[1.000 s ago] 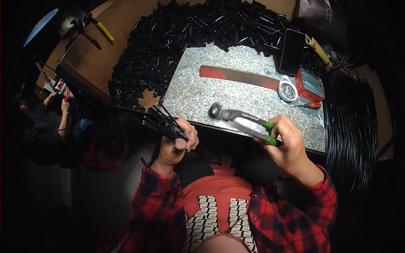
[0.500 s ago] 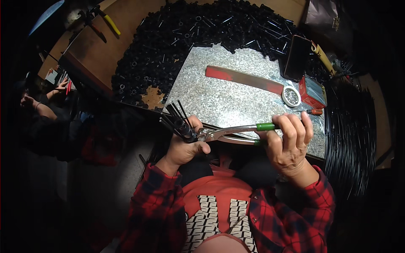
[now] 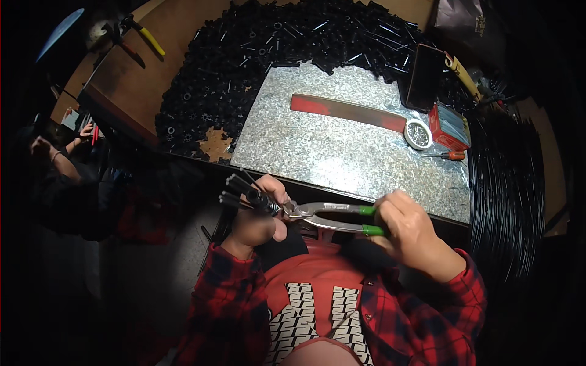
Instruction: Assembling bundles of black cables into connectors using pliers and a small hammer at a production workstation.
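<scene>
Brown bench [image 3: 168,61]: heap of black parts [image 3: 232,67], speckled slab [image 3: 342,140]; slab bears red-ended strip [image 3: 348,112], white dish [image 3: 418,134].

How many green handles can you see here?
2, both on the metal pincers: the upper green handle, and the lower green handle below it in the picture. The right hand partly covers both; dark areas could hide others.

flat red-ended bar [image 3: 348,113] | white round dish [image 3: 419,147] at its right end | red box [image 3: 444,134] | orange-handled screwdriver [image 3: 453,156] | dark phone [image 3: 425,78]

I see green-handled pincers [image 3: 301,211], handles parted, head at the right end of black rods [image 3: 246,191] splaying left.
</scene>
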Available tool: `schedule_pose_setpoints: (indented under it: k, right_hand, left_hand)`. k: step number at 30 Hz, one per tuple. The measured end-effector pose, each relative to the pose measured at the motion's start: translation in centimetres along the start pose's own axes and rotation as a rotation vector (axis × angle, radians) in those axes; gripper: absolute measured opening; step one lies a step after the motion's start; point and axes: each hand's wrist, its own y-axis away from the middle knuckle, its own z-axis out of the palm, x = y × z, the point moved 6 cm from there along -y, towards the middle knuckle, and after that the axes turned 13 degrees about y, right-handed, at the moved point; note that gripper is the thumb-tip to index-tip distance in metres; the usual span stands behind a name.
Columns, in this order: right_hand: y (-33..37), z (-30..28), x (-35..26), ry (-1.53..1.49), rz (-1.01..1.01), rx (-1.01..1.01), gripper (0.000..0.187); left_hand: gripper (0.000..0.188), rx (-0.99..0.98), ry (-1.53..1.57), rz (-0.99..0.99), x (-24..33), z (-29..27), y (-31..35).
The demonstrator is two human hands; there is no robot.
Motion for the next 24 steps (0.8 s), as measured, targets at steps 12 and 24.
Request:
schedule_pose_setpoints:
  k: [12,24]
  right_hand:
    - [4.3,4.9,-2.1,-1.317,0.460,-1.068,0.030]
    - [4.0,4.7,-1.6,-1.453,0.561,-0.955,0.018]
  left_hand:
    - [0.067,-0.334,-0.485,0.054,1.3,2.9,-0.7]
    - [0.074,-0.330,-0.374,-0.275,0.9,1.7,-1.0]
